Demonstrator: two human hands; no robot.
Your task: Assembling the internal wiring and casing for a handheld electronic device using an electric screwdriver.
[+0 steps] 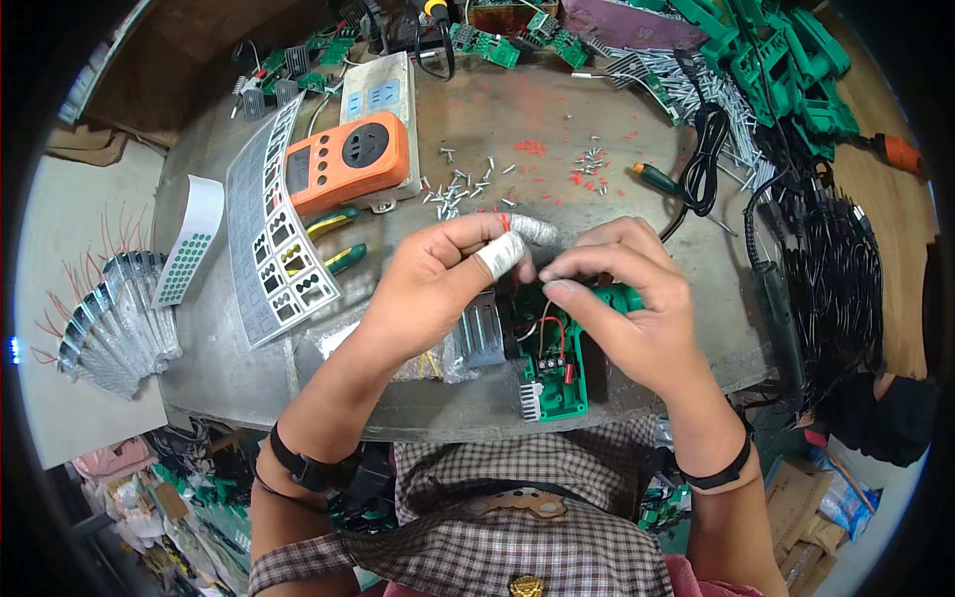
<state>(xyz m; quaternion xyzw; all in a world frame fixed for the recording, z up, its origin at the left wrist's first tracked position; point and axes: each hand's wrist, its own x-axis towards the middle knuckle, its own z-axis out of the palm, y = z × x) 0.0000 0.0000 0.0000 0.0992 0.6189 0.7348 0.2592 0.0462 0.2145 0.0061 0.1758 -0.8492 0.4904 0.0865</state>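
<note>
Pinch: btwn L hand (428,284) & R hand (642,298), too small to tell what, if anything, is held.
Case (575,398): far end part hidden by R hand.
Pliers (345,259): left of L hand, heads hidden under sheet (261,254).
Meter (376,177): beyond L hand, readout too faint to read.
Red bits (530,147): beyond both hands, too small to ID.
Bin (642,22): far beyond R hand, cut by top edge.

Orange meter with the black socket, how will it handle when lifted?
The orange meter is probably stiff, given its boxy casing. It likely won't roll, with flat sides, but may catch on the white power strip beneath.
</note>
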